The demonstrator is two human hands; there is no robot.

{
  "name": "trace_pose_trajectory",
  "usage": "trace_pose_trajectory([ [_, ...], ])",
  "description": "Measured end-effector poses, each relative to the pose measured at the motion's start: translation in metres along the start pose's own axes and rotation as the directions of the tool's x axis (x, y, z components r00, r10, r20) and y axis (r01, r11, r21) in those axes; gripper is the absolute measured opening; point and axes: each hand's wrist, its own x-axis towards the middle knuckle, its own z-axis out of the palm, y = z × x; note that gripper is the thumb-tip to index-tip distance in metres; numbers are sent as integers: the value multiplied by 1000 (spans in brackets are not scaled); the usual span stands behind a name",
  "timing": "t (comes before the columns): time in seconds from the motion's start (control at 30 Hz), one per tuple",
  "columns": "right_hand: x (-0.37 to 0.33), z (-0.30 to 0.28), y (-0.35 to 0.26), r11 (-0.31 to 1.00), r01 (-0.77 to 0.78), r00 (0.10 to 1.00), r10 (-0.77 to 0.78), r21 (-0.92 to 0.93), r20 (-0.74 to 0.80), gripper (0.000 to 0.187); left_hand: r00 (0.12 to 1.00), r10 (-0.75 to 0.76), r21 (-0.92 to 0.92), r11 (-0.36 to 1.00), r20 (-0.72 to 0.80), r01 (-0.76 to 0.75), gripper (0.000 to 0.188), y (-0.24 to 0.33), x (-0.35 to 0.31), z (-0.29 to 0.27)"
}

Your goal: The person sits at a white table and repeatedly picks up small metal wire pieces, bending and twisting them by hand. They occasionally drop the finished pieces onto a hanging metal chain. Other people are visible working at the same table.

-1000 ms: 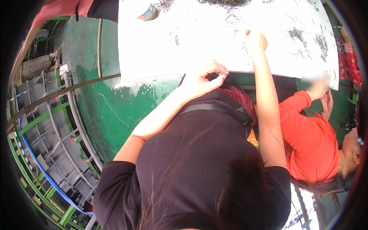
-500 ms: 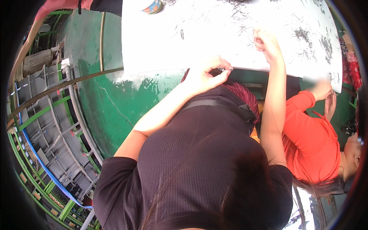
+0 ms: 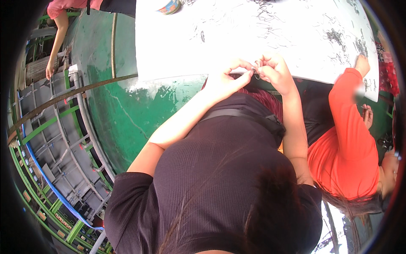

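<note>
One round tin stands on the white table, at the upper edge of the view, which cuts it. Its side is blue with a coloured pattern; what is inside I cannot tell. The left hand and the right hand meet just before the near edge of the table. Thumb and forefinger of the left hand are pinched on a small dark piece, and the fingertips of the right hand grasp at the same place. The fingers cover most of this piece, and it is too small to tell its exact form.

Many thin dark strands lie loose on the table, thicker toward the right side and near the upper edge. At the right, a co-worker in an orange sleeve rests one hand on the table near the strands; the other is below the corner. At upper left, the bare arm of another person hangs down, near the grey pipes. A brown bar crosses above the green floor.
</note>
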Motion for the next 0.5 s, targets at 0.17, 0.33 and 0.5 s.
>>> trace_pose_trajectory([
  [0.17,-4,9,3,997,57,992,-50,61,-115,3,998,-41,-100,994,-47,37,11,2,-1,1],
  [0.33,-8,17,12,963,265,942,-249,45,-224,4,999,17,-70,997,-27,-19,11,4,0,0],
  [0.5,-11,23,17,858,434,820,-502,-275,-275,5,997,68,-68,996,39,-66,14,7,0,-1],
])
